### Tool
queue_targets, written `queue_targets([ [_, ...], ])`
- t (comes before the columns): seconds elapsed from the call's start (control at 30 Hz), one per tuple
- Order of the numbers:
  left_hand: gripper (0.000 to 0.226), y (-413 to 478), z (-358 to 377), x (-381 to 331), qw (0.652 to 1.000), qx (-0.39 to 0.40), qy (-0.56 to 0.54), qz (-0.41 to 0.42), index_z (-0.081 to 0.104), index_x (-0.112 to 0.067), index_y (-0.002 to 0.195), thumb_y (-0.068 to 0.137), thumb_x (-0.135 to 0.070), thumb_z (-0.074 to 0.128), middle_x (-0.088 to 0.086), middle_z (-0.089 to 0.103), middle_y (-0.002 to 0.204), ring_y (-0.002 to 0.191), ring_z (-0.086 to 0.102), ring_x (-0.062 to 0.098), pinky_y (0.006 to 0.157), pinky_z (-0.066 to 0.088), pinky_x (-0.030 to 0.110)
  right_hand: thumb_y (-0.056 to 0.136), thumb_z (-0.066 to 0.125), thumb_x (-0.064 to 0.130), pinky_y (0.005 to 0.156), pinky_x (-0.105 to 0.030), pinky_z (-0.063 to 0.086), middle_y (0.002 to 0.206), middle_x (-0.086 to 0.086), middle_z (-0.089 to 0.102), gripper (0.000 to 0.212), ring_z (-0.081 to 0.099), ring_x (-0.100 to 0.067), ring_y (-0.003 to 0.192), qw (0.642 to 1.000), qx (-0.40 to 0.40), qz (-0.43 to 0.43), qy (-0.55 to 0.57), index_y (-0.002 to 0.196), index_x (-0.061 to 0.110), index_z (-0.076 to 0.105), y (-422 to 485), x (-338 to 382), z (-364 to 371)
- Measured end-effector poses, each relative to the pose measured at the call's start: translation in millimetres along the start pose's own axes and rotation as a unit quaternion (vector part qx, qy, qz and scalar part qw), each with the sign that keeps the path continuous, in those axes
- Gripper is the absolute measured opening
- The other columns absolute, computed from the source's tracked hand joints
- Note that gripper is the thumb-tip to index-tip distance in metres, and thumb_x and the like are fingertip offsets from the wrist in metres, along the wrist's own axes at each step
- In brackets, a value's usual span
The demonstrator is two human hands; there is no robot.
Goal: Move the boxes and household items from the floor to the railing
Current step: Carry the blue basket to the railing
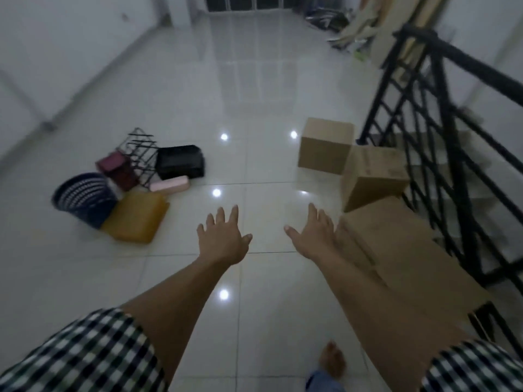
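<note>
**Both hands empty above the tiles, goods split between floor pile and railing**

On the left, a dark blue perforated basket (pixel 85 199) lies tipped on the glossy tiled floor (pixel 263 89), touching a yellow bag (pixel 135 216). Behind them cluster a maroon handbag (pixel 116 171), a black wire rack (pixel 141 154), a pink case (pixel 169 183) and a black handbag (pixel 181 162).

The left hand (pixel 220 239) reaches forward with its fingers spread, holding nothing. The right hand (pixel 314 236) is also flat and empty, thumb out, just beside the large cardboard box (pixel 402 250).

Beyond that stand a tilted middle box (pixel 373 179) and a far box (pixel 325 145), all lined along the foot of the black railing (pixel 452 123) on the right.
</note>
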State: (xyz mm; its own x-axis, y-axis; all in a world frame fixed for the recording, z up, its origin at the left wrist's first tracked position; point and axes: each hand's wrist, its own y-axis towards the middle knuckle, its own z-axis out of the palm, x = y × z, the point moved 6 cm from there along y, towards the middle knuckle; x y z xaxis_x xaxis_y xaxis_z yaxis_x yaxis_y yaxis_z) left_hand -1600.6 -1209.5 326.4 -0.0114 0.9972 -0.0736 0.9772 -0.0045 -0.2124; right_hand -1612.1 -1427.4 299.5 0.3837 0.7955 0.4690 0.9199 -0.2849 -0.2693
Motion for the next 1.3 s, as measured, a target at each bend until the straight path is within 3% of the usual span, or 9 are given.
queue_targets([
  [0.2,0.082,-29,-16,153,0.990,-0.014,-0.031,-0.135,-0.001,-0.030,0.158,0.096,-0.061,0.042,0.008,0.003,0.166,0.152,0.007,0.034,0.120,0.015,0.054,0.093,0.051,0.065,0.122,-0.056,0.013,0.169,-0.005,0.003,0.093,0.003,-0.027,0.155,0.991,0.066,-0.112,-0.024,0.160,0.026,0.000,-33,147,77],
  [0.43,0.081,-26,-19,258,0.964,-0.013,-0.061,-0.257,0.001,-0.030,0.158,0.095,-0.063,0.041,0.008,0.006,0.166,0.151,0.012,0.033,0.119,0.016,0.053,0.094,0.049,0.066,0.122,-0.056,0.011,0.169,-0.007,0.001,0.093,0.002,-0.028,0.155,0.971,0.128,-0.198,-0.052,0.160,0.025,-0.001,-23,253,134],
  [0.83,0.083,105,-51,316,0.926,-0.036,-0.098,-0.362,0.003,-0.028,0.159,0.094,-0.063,0.043,0.008,0.012,0.165,0.150,0.015,0.034,0.118,0.018,0.053,0.094,0.050,0.065,0.121,-0.056,0.014,0.169,-0.007,0.003,0.092,0.003,-0.028,0.155,0.940,0.171,-0.282,-0.090,0.161,0.023,0.001,111,375,164],
  [1.3,0.083,254,-40,405,0.916,-0.007,-0.138,-0.377,0.001,-0.030,0.158,0.094,-0.063,0.042,0.007,0.010,0.165,0.150,0.014,0.033,0.119,0.016,0.054,0.093,0.050,0.065,0.120,-0.058,0.015,0.167,-0.008,0.011,0.090,0.008,-0.029,0.153,0.931,0.176,-0.298,-0.112,0.160,0.024,0.005,223,499,221],
])
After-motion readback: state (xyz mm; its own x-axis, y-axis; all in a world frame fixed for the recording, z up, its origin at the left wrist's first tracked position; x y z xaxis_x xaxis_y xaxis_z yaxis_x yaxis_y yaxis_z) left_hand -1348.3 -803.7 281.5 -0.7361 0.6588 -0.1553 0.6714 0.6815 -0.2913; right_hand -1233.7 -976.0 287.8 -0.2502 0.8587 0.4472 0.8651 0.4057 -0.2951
